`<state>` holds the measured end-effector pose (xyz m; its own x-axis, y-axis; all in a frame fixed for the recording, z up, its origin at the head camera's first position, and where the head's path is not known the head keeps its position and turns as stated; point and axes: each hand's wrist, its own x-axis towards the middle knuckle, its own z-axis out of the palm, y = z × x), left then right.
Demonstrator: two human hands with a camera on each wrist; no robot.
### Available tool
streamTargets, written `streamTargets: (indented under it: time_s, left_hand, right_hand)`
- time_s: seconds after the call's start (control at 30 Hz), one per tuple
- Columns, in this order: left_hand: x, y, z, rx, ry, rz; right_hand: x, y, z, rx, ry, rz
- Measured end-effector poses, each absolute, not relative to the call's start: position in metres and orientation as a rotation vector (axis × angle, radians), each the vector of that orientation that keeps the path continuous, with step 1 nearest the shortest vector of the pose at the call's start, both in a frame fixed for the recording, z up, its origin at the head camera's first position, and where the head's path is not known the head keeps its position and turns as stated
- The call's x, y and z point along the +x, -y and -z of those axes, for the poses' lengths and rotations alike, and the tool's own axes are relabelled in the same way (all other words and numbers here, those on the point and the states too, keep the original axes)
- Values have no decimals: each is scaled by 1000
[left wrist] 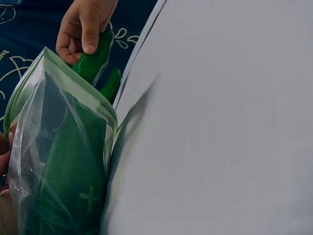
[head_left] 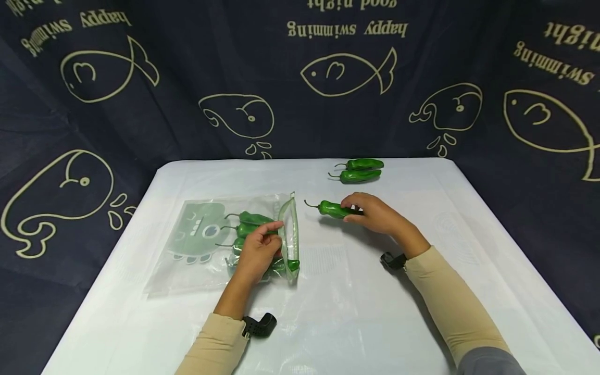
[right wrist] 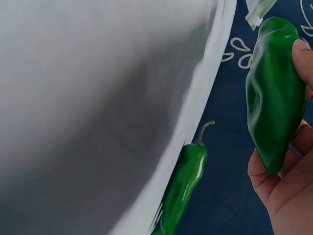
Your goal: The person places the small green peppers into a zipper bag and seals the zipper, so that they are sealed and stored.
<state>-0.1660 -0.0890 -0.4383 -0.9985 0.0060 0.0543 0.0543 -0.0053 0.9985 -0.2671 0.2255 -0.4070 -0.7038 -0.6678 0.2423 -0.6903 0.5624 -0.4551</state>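
Note:
My left hand (head_left: pixel 258 252) pinches the upper layer of a clear zip bag (head_left: pixel 154 284) near its mouth, which gapes toward the right. Several green peppers (head_left: pixel 255 217) lie inside the bag, stems pointing left, partly hidden by the hand. To the right of the mouth, my right hand (head_left: pixel 377 216) grips another green pepper (head_left: pixel 332 209) by its tip end, the stem pointing left toward the bag. The right wrist view shows this pepper (right wrist: pixel 276 93) between thumb and fingers. In the left wrist view the bag's green zip rim (left wrist: pixel 80 83) stands raised.
Two more green peppers, a nearer one (head_left: pixel 360 176) and a farther one (head_left: pixel 364 164), lie side by side near the back edge of the white table (head_left: pixel 403 323). A dark cloth (head_left: pixel 290 140) with fish drawings hangs behind it. Each wrist carries a black camera.

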Motion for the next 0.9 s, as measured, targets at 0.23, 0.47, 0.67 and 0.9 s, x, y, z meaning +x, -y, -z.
streamTargets:
  time_s: [0.23,0.47,0.67,0.9]
  left_hand:
    - [-166,89,438,-64,2186,2212]
    - [-166,89,438,-59,2191,2191]
    - [-166,89,438,-53,2193,2194]
    - [-165,89,437,-45,2191,2208]
  right_hand:
    - [-262,-218,402,1230,2726,-813]
    - [-254,-212,398,1291,2699,-786]
    - [-244,-207,396,1354,2699,-819]
    - [-234,-200,395,1410,2770,-823]
